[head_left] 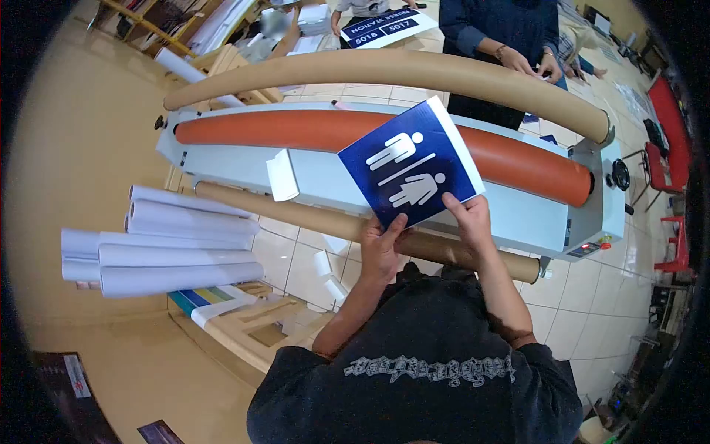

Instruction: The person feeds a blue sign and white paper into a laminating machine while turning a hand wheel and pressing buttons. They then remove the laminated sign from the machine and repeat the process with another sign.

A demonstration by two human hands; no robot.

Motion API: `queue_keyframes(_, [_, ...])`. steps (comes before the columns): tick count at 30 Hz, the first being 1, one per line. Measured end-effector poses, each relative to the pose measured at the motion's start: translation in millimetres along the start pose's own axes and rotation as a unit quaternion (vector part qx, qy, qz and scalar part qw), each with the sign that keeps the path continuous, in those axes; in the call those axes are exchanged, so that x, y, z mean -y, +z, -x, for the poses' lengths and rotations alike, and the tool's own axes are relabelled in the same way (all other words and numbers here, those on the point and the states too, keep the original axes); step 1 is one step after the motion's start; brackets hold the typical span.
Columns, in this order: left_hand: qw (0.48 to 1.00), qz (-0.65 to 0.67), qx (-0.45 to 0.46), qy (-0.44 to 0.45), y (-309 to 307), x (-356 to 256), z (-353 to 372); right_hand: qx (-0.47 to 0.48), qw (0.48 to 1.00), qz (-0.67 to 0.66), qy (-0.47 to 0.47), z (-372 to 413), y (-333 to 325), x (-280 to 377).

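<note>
Both my hands hold a blue restroom sign with white figures and a white strip along one edge. My left hand grips its lower corner, thumb on the face. At the lower right corner my right hand has its thumb on the front; the fingers behind are hidden. The sign is tilted above a laminating machine with an orange roller. A brown cardboard tube spans the machine's far side, and another tube runs along the near side. A curled white piece lies on the machine, left of the sign.
White rolls stack at the left beside a wooden frame. Across the machine, a person in dark clothes handles something small. Another person is near a nurse station sign. A red chair stands at the right.
</note>
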State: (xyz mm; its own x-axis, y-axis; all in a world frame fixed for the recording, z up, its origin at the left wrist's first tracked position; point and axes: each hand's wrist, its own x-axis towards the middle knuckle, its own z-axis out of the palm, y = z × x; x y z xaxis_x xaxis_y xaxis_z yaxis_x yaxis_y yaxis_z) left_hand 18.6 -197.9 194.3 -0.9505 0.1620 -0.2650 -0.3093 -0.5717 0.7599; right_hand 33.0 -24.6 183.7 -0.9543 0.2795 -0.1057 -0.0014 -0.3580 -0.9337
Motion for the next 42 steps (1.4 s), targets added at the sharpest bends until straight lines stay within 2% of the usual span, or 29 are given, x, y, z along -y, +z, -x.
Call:
queue_keyframes(1, [0.999,-0.043,0.031,0.006,-11,-9,-1,0.008,1.0,0.019,-0.016,1,1,-1])
queue_keyframes(3, [0.998,-0.056,0.028,0.009,-26,-23,-3,0.019,0.999,0.039,-0.033,4,7,2])
queue_keyframes(6, [0.986,-0.135,0.098,0.015,-42,-43,-11,0.013,0.997,0.005,-0.073,8,19,8])
queue_keyframes(9, [0.98,-0.157,0.111,0.056,-62,-62,-28,0.023,0.998,-0.006,-0.058,9,16,14])
queue_keyframes(10, [0.983,-0.14,0.088,0.075,-72,-67,-35,0.033,0.998,-0.002,-0.06,11,15,18])
queue_keyframes(13, [0.984,-0.101,0.097,0.11,-84,-86,-56,0.047,0.998,0.006,-0.047,11,5,20])
queue_keyframes(14, [0.984,-0.101,0.106,0.103,-83,-90,-59,0.061,0.998,0.009,-0.024,12,0,18])
queue_keyframes(17, [0.989,-0.028,0.127,0.072,-68,-95,-64,0.071,0.997,0.017,-0.035,15,-8,17])
queue_keyframes(21, [0.973,-0.119,0.198,0.019,-67,-88,-78,0.05,0.997,0.049,-0.04,15,-12,24])
queue_keyframes(22, [0.97,-0.176,0.169,0.018,-58,-81,-78,0.032,0.997,0.076,0.002,10,-24,17])
queue_keyframes(23, [0.962,-0.232,0.139,0.019,-50,-73,-78,0.021,0.997,0.077,-0.003,8,-30,14])
queue_keyframes(25, [0.967,-0.212,0.142,-0.008,-45,-54,-86,-0.075,0.997,-0.031,0.012,4,-33,17])
queue_keyframes(26, [0.97,-0.209,0.118,-0.026,-41,-45,-89,-0.078,0.996,-0.05,0.012,6,-39,11])
queue_keyframes(29, [0.977,-0.193,0.087,-0.035,-36,-30,-116,-0.146,0.987,-0.059,0.042,23,-45,3])
queue_keyframes(32, [0.977,-0.198,0.083,-0.006,-47,-35,-164,-0.142,0.986,-0.038,0.073,39,-73,-24])
queue_keyframes(33, [0.974,-0.22,0.055,0.002,-37,-43,-171,-0.145,0.985,-0.032,0.088,44,-82,-32])
queue_keyframes(35, [0.958,-0.284,0.045,0.014,-30,-58,-199,-0.152,0.984,-0.043,0.088,50,-103,-50])
queue_keyframes(37, [0.909,-0.416,0.029,0.004,-16,-75,-221,-0.156,0.982,-0.057,0.091,53,-111,-54])
queue_keyframes(39, [0.894,-0.442,0.062,-0.022,-44,-65,-286,-0.196,0.972,-0.07,0.112,56,-117,-49])
queue_keyframes(41, [0.826,-0.554,0.043,0.093,-59,-52,-334,-0.201,0.97,-0.072,0.12,57,-127,-52])
queue_keyframes(42, [0.816,-0.568,0.051,0.095,-60,-51,-348,-0.203,0.967,-0.099,0.12,57,-137,-65])
